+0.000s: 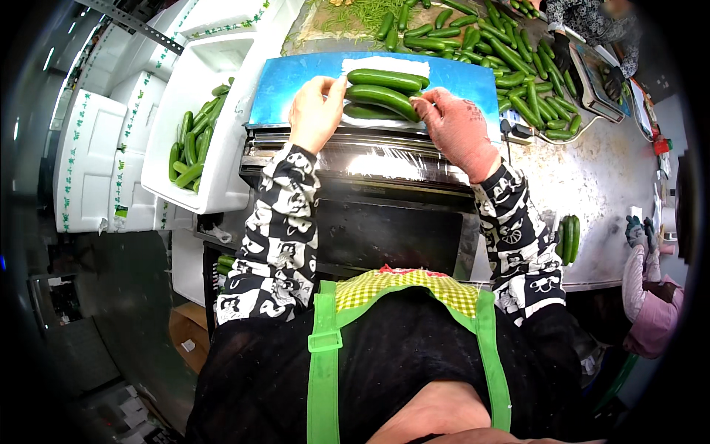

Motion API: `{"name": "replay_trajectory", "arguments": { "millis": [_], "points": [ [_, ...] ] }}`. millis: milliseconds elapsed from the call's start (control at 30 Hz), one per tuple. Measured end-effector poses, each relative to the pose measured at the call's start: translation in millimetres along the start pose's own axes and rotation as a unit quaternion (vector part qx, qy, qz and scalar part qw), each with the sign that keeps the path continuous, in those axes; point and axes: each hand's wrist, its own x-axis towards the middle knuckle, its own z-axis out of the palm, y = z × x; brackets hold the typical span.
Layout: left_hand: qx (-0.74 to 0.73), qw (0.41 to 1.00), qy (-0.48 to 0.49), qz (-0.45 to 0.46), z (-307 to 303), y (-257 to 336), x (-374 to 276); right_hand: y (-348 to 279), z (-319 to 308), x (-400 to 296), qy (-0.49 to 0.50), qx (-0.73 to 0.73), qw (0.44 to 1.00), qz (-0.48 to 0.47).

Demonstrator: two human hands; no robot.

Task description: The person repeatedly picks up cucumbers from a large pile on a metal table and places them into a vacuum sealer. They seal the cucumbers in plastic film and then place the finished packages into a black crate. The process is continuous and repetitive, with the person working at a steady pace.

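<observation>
Several green cucumbers [383,100] lie side by side on a white tray [383,62], on the blue plate [299,69] of a wrapping machine. My left hand [316,114] is bare, its thumb against the left ends of the cucumbers; its grip there is partly hidden. In a reddish glove, my right hand [457,130] pinches the right end of the middle cucumber between thumb and fingers. Just below the plate, clear film [383,158] stretches over the machine's roller, between my forearms.
At left, a white foam box [222,183] holds cucumbers, beside stacked foam boxes [86,161]. Loose cucumbers [499,50] and green beans [344,22] cover the far table. A power strip [518,130] sits right. Two other people's gloved hands [614,83] [638,230] show at right, near bundled cucumbers [568,238].
</observation>
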Motion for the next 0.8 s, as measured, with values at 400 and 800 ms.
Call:
{"name": "replay_trajectory", "arguments": {
  "millis": [400,800],
  "points": [
    [-0.247,0.959,-0.117,0.082,-18,9,-2,-18,-13,-1,0.092,0.049,0.994,-0.037],
    [-0.183,0.971,-0.099,0.115,-3,-10,-2,13,6,-1,0.089,0.019,0.99,-0.111]
  ]
}}
